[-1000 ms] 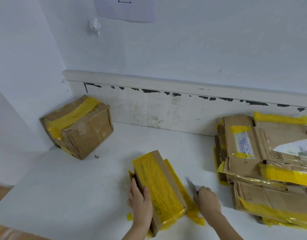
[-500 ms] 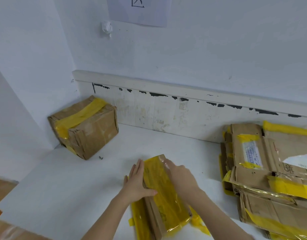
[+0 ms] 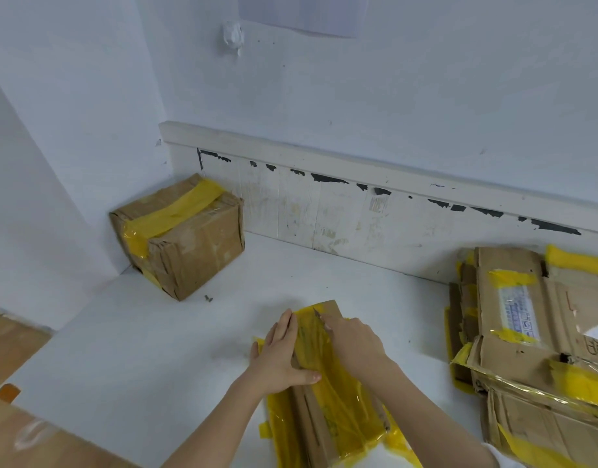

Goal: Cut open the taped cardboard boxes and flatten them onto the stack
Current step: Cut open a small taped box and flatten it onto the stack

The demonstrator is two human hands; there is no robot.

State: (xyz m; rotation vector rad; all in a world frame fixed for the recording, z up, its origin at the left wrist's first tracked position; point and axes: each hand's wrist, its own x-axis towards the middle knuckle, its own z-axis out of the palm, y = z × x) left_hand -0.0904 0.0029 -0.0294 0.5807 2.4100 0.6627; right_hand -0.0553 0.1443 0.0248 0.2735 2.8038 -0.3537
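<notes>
A box (image 3: 328,393) wrapped in yellow tape lies on the white tabletop (image 3: 128,359), near the front edge and roughly in the middle. The left hand (image 3: 280,356) lies flat on the box's left side, fingers straight and together, thumb spread across the taped top, pressing it down. The right hand (image 3: 353,342) is curled round a knife (image 3: 317,314), whose thin blade sticks out past the fingers and touches the tape near the box's far end, just beside the left fingertips. Both forearms reach in from the bottom of the view.

A second taped box (image 3: 179,234) sits upright and closed in the far left corner of the tabletop, against the wall, well apart from the hands. A small dark screw (image 3: 208,298) lies just in front of it. On the right, a stack (image 3: 533,349) of flattened cardboard with yellow tape strips and a shipping label rests on the tabletop, near the box being cut but not touching it. A worn white baseboard (image 3: 358,214) with chipped dark patches runs along the wall behind.
</notes>
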